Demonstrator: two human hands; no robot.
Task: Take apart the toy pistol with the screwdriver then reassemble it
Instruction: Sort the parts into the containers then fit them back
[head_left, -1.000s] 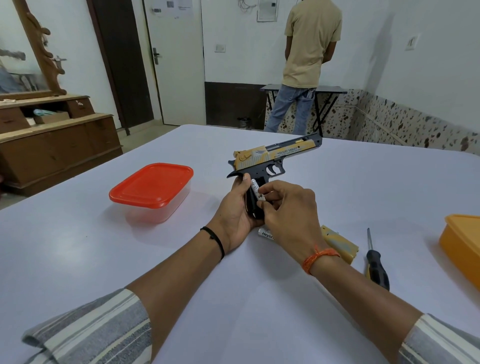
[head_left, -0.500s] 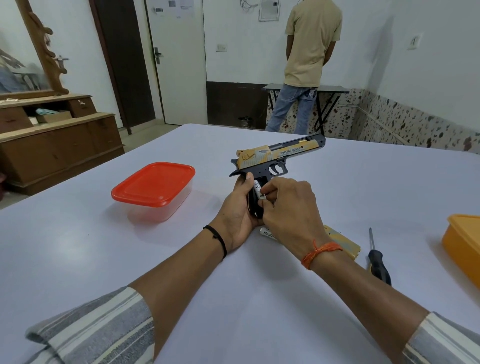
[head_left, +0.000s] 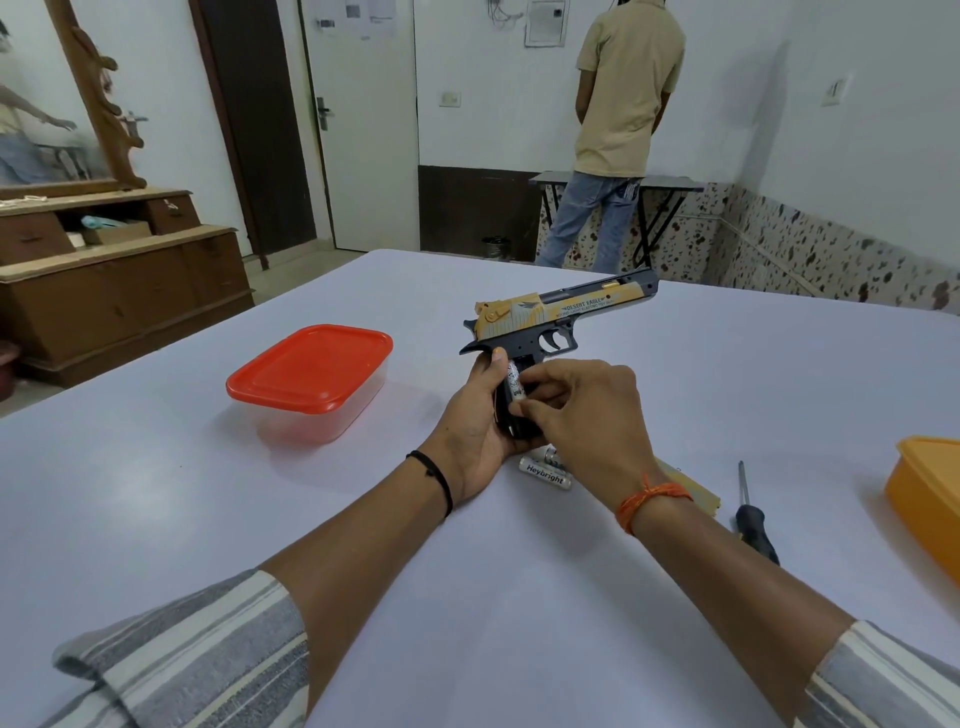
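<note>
The toy pistol (head_left: 558, 314), black with a tan slide, stands upright above the table, barrel pointing right. My left hand (head_left: 475, 418) is wrapped around its black grip from the left. My right hand (head_left: 587, 410) pinches a white battery (head_left: 515, 380) at the open side of the grip. Two more white batteries (head_left: 545, 470) lie on the table just below my hands. A tan cover piece (head_left: 691, 491) lies behind my right wrist. The black-handled screwdriver (head_left: 753, 517) lies on the table right of that wrist, untouched.
A clear box with a red lid (head_left: 311, 374) stands left of the pistol. An orange container (head_left: 930, 499) sits at the right edge. A person (head_left: 623, 119) stands at a far table (head_left: 675, 182). A wooden dresser (head_left: 114, 280) is at the left.
The pistol and both hands have shifted slightly up the table. My right fingers have kept working the battery at the grip.
</note>
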